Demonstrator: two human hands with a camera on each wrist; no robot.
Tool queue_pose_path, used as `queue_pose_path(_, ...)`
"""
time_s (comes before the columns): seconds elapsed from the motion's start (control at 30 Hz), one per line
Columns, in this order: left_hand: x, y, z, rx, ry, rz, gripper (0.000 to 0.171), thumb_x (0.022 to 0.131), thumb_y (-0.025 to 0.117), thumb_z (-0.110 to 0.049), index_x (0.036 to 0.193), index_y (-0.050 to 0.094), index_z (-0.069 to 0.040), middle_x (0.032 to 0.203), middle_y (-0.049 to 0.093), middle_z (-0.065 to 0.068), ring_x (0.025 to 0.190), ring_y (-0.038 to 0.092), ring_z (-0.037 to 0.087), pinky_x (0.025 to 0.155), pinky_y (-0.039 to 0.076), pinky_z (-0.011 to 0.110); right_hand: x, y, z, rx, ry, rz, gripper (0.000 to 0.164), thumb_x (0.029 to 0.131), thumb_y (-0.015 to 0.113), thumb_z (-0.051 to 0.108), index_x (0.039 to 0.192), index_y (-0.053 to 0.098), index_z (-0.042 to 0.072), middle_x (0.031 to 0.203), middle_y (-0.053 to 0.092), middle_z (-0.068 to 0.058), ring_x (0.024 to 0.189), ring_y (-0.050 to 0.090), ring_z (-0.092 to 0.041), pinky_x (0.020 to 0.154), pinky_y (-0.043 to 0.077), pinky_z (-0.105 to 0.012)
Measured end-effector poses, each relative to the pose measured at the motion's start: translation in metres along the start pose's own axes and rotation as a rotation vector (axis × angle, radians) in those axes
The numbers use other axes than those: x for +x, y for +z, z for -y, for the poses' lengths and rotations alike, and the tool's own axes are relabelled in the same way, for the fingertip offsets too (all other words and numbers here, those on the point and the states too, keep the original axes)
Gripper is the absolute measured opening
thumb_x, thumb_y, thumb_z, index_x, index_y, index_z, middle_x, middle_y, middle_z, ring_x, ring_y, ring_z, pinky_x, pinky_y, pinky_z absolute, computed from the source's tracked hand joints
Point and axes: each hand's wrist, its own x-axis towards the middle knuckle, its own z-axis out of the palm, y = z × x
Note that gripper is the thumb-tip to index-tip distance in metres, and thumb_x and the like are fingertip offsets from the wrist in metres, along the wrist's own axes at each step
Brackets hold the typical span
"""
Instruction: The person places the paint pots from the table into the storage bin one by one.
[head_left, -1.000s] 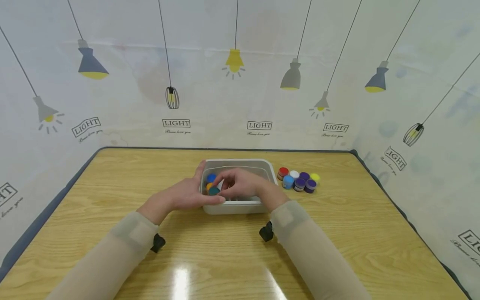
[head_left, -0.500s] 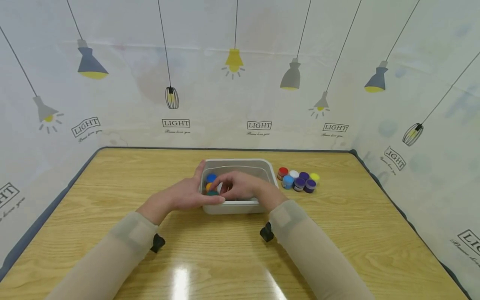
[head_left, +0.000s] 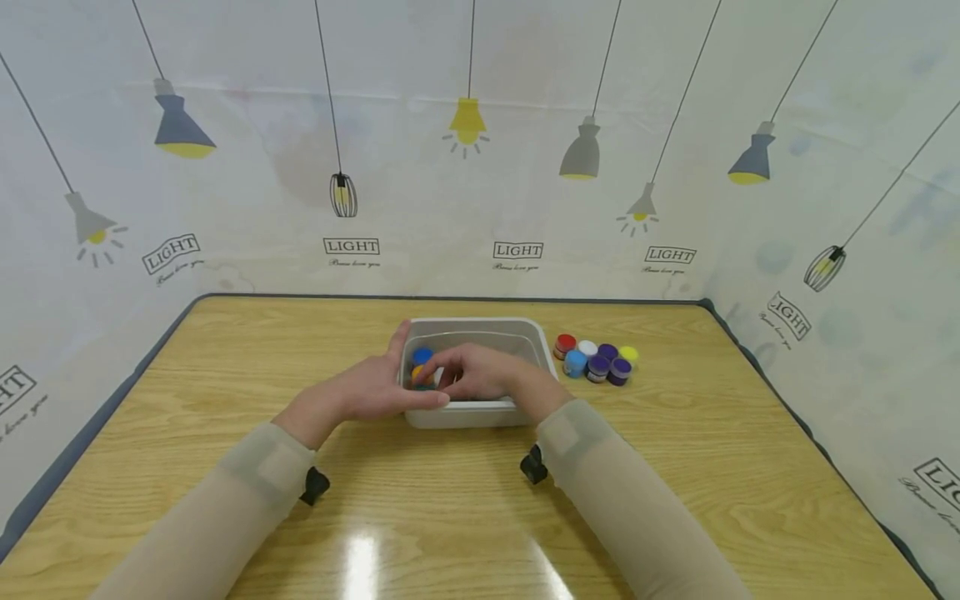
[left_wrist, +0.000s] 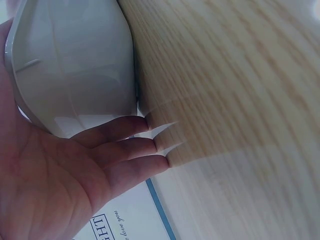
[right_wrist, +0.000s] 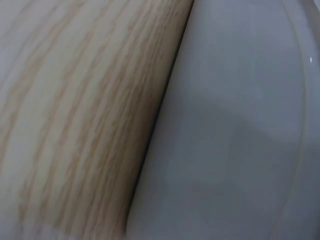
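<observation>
A white plastic bin (head_left: 472, 417) stands on the wooden table. My left hand (head_left: 367, 388) rests against its left end, thumb along the front rim. In the left wrist view the straight fingers (left_wrist: 131, 172) lie beside the bin's outer wall, tips near the tabletop. Inside the bin, my right hand (head_left: 480, 372) has curled fingers and pinches a small teal-lidded paint jar (head_left: 424, 387), mostly hidden. Behind that jar sit a blue-lidded jar (head_left: 422, 356) and an orange one (head_left: 428, 372). The right wrist view shows only the bin's outer wall and table.
Right of the bin several small paint jars stand grouped: a red-lidded jar (head_left: 566, 345), a white one (head_left: 587, 349), a light blue one (head_left: 575, 363), a yellow one (head_left: 629, 356) and purple ones (head_left: 597, 368). A lamp-printed backdrop (head_left: 420, 275) surrounds the table.
The teal-lidded jar has gone lower in the bin's front left corner, with my right fingers following it down slightly. My left hand and the bin have stayed in place.
</observation>
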Motion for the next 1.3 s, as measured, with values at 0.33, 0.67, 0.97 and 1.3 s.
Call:
queue_pose_path(0.33, 0.0001, -0.0004, -0.0001, 0.006, -0.001, 0.004, 0.145, 0.087, 0.068, -0.088, 0.173, -0.026, -0.017, 0.146, 0.066, 0.032, 0.128, 0.070, 0.037, 0.110, 0.054, 0.055, 0.0010, 0.0004, -0.0027, 0.007, -0.009, -0.003, 0.035, 0.107, 0.073, 0.018, 0.142, 0.075, 0.022, 0.116, 0.079, -0.001, 0.101, 0.070, -0.012, 0.089, 0.056, -0.025)
queue_pose_path(0.67, 0.0004, 0.0002, -0.0006, 0.004, -0.009, 0.001, 0.145, 0.086, 0.069, -0.088, 0.173, -0.025, -0.019, 0.147, 0.066, 0.031, 0.128, 0.070, 0.037, 0.110, 0.054, 0.056, -0.0002, 0.0006, -0.0026, 0.006, 0.002, -0.015, 0.032, 0.107, 0.074, 0.018, 0.138, 0.077, 0.025, 0.113, 0.078, 0.002, 0.101, 0.069, -0.014, 0.089, 0.056, -0.027)
queue_pose_path(0.97, -0.0020, -0.0016, -0.0005, 0.001, -0.001, 0.000, 0.145, 0.087, 0.069, -0.086, 0.173, -0.024, -0.017, 0.141, 0.069, 0.029, 0.121, 0.072, 0.033, 0.108, 0.055, 0.054, 0.0017, 0.0008, -0.0011, -0.004, -0.026, -0.026, 0.033, 0.106, 0.075, 0.019, 0.139, 0.077, 0.023, 0.112, 0.078, 0.000, 0.098, 0.069, -0.012, 0.087, 0.056, -0.026)
queue_pose_path(1.3, -0.0019, -0.0012, -0.0012, -0.004, -0.004, 0.000, 0.145, 0.087, 0.069, -0.087, 0.173, -0.025, -0.017, 0.151, 0.063, 0.032, 0.134, 0.067, 0.041, 0.114, 0.052, 0.058, -0.0027, -0.0022, -0.0011, -0.024, -0.033, -0.048, 0.032, 0.106, 0.076, 0.021, 0.138, 0.078, 0.024, 0.110, 0.080, 0.003, 0.099, 0.071, -0.010, 0.085, 0.058, -0.027)
